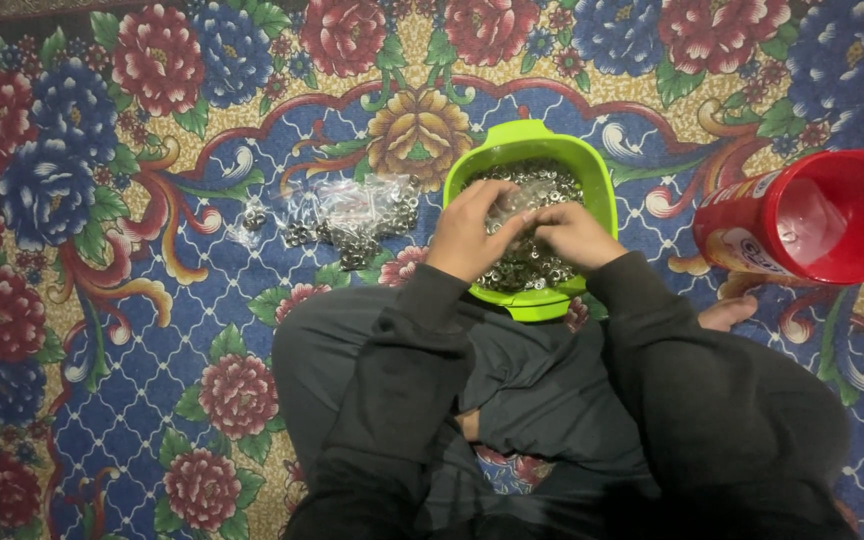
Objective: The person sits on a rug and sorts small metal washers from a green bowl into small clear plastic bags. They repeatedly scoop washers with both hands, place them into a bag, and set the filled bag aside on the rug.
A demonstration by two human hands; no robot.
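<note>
1. Centrally, just above mid-frame, both hands meet over a green bowl (527,150) full of small metal rings (537,270).
2. Left hand (467,230) and right hand (572,235) pinch a small clear plastic bag (512,205) between them, fingers curled shut on it, held right above the bowl, likely so anything spilled lands inside.
3. Bowl sits at the person's knees, close for easy reach.
4. Left of the bowl, upper-centre, a heap of clear packets (352,215) holding rings lies on the floral carpet (102,300), near the left hand.
5. Right edge: red tub (812,220) tipped on its side, mouth toward camera, contents unclear.
6. Bare foot (727,313) below the tub.
</note>
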